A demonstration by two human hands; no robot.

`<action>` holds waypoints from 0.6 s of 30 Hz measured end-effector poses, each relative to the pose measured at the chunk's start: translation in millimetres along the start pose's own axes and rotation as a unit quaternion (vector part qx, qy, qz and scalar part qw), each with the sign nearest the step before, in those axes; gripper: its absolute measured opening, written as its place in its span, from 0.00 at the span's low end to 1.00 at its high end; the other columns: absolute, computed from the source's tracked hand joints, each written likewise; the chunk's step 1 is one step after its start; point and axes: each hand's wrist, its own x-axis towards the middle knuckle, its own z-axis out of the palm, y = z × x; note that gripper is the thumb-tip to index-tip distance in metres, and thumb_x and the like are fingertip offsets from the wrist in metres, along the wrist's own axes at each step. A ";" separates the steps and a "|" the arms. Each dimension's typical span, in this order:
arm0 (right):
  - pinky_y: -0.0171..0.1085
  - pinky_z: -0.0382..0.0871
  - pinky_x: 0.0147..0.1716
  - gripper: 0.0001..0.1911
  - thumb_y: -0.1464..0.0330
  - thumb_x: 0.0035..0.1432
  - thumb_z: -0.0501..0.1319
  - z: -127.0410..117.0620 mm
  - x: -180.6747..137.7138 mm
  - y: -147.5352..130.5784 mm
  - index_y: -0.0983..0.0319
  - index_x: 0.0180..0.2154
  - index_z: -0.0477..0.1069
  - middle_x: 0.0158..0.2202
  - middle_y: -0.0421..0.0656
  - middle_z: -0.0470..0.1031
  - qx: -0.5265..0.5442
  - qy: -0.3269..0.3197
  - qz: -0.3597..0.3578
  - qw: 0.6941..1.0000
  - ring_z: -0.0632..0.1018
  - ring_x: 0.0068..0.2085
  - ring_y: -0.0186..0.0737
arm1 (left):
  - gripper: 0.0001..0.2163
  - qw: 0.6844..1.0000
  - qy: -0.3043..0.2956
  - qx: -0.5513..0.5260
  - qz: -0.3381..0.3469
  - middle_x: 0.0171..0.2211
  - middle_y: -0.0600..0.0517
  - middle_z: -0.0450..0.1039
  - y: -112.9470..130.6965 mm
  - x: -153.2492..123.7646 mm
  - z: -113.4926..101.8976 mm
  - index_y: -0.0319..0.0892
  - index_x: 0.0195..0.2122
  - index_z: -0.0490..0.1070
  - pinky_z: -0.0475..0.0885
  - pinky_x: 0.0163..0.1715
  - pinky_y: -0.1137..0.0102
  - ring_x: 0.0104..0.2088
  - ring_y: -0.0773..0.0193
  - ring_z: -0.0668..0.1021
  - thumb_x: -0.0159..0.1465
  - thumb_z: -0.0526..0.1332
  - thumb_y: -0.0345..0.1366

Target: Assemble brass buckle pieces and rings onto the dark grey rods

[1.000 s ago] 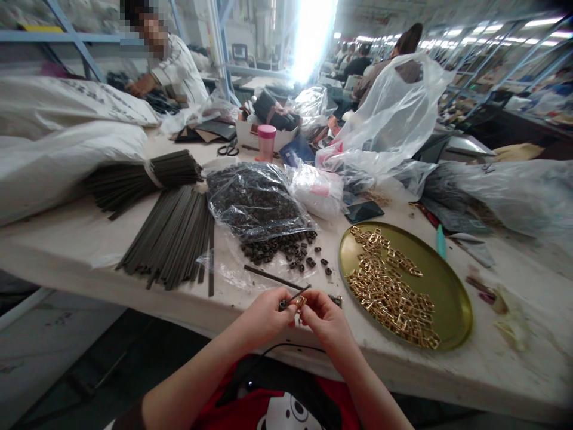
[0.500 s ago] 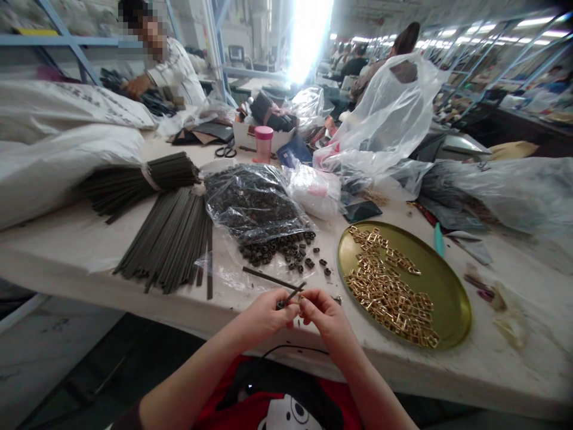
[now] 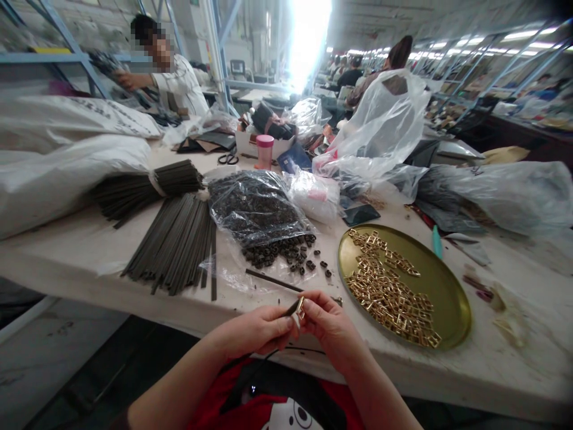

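Just over the table's front edge, my left hand (image 3: 264,329) is closed on a dark narrow strap (image 3: 290,310). My right hand (image 3: 330,319) pinches a gold buckle (image 3: 300,307) against the end of that strap; how far the strap passes through it is hidden by the fingers. Beyond the hands lies a single loose strap (image 3: 272,279), its right end behind my right hand. Small dark loops (image 3: 274,254) spill out of a clear plastic bag (image 3: 250,206). To the right, a round gold tray (image 3: 454,286) bears a heap of gold buckles (image 3: 394,304).
Fanned dark straps (image 3: 174,248) and a tied bundle (image 3: 154,184) lie left. Behind are scissors (image 3: 228,159), a pink-lidded jar (image 3: 264,152) and plastic bags (image 3: 380,131). A teal-handled tool (image 3: 437,242) lies past the tray. A co-worker (image 3: 183,83) handles dark material at back left.
My hands have turned and come slightly lower. The strap that stuck up between them now points into the buckle, which shows more plainly. The co-worker's hand has lifted.
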 end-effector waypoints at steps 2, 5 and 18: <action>0.31 0.66 0.23 0.13 0.64 0.43 0.67 0.9 -3.1 1.4 0.63 0.31 0.71 0.22 0.37 0.71 -0.002 -0.011 0.013 1.000 0.70 0.22 0.29 | 0.18 1.000 -0.005 0.018 -0.009 0.20 0.58 0.58 0.1 -3.2 1.2 0.41 0.31 0.64 0.49 0.16 0.75 0.17 0.73 0.56 0.59 0.50 0.52; 0.30 0.65 0.23 0.13 0.64 0.42 0.68 1.3 -6.8 2.5 0.64 0.31 0.72 0.22 0.37 0.71 -0.008 -0.014 0.027 1.000 0.70 0.22 0.29 | 0.18 0.998 -0.024 0.054 -0.017 0.19 0.58 0.57 0.9 -8.4 1.4 0.41 0.30 0.65 0.50 0.16 0.75 0.17 0.72 0.57 0.59 0.50 0.52; 0.30 0.64 0.24 0.16 0.62 0.44 0.66 0.9 -11.9 10.9 0.62 0.36 0.73 0.22 0.36 0.70 -0.071 -0.050 0.063 0.994 0.69 0.21 0.27 | 0.17 0.992 -0.071 0.105 -0.018 0.20 0.58 0.56 -2.1 -14.6 -7.4 0.40 0.29 0.65 0.54 0.17 0.77 0.18 0.72 0.59 0.60 0.50 0.49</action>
